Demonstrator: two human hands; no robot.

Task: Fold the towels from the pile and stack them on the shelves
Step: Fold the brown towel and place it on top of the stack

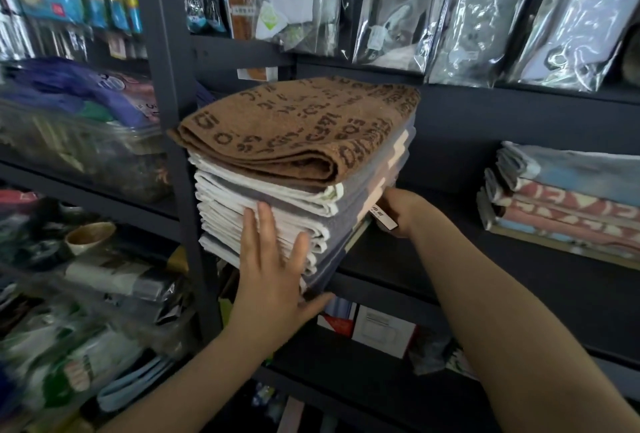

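A stack of several folded towels (273,211) stands at the left end of a dark shelf (433,280), its front overhanging the shelf edge. On top lies a brown towel (294,127) with dark lettering; the ones under it are white and grey. My left hand (277,270) presses flat against the front of the stack with straight fingers, the thumb down by the bottom edge. My right hand (401,207) is at the stack's right side, its fingers hidden behind the towels, with a white tag beside it.
A second stack of patterned pink and blue towels (561,197) lies further right on the same shelf. Bagged goods (467,10) hang above. A dark upright post (173,121) stands just left of the stack. Packed shelves fill the left side, with a bowl (90,235).
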